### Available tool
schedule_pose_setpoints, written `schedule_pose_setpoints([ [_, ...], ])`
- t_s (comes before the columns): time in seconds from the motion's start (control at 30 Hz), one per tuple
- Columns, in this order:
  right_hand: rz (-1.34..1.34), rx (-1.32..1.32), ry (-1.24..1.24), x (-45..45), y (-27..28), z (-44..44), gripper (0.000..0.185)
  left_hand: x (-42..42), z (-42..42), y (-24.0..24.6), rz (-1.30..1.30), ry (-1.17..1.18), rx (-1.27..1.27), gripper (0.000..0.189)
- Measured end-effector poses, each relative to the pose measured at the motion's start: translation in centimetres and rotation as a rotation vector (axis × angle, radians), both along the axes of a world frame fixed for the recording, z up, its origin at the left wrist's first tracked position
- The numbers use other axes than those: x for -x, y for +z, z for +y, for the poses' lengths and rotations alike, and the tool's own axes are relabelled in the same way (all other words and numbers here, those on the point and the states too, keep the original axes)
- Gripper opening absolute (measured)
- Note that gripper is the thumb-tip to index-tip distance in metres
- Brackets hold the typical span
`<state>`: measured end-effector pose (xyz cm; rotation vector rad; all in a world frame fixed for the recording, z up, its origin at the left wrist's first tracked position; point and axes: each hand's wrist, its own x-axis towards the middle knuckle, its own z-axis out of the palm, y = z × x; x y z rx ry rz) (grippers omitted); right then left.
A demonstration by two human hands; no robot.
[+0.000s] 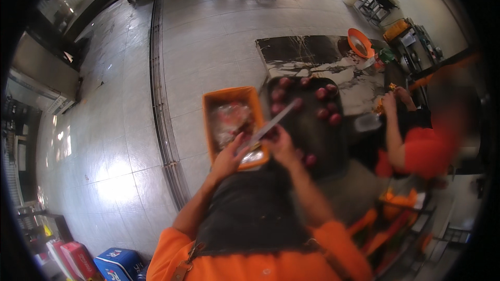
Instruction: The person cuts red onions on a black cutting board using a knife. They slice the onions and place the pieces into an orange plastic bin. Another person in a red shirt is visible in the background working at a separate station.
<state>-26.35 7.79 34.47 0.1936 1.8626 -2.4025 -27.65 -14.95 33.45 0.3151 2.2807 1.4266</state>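
My left hand (230, 156) is closed around the near end of a long knife (275, 121), over an orange plastic bin (207, 125). The knife's blade points up and right, across the edge of a black tray (316, 144). Just right of it, my right hand (284, 146) holds a dark red, round thing, apparently a red onion (271, 133), partly hidden by fingers and blurred. Several red onions (322, 93) lie in the tray, mostly in its far part. The bin holds clear plastic bags (226, 121) and reddish scraps.
Beyond the tray is a marble-patterned table (332, 64) with an orange bowl (360, 43) and a green-labelled plastic bottle (377, 62). A co-worker in a red top (425, 148) works at the right, hands near the table's edge. A floor drain grate (156, 86) runs left of the bin.
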Motion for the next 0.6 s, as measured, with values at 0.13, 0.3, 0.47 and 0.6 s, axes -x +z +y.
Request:
schedule_pose_setpoints([
  [0.13, 0.054, 0.099, -0.091, 0.6, -1.8, -1.5, 0.058, 0.2, -1.0, 5.1, -0.089, -0.052, 0.144, 0.067],
  [0.3, 0.025, 0.110, -0.041, 0.8, -0.5, -2.6, 0.060, -0.5, -2.7, 2.8, 0.022, -0.044, 0.056, 0.068],
  [0.47, -0.038, 0.050, -0.066, -0.8, -0.3, -5.1, 0.057, -0.2, -2.7, 3.2, 0.014, -0.028, 0.120, 0.067],
  [0.6, -0.088, 0.097, -0.126, -1.4, -1.2, -5.7, 0.056, -0.1, -2.3, 4.6, 0.022, -0.043, 0.209, 0.065],
])
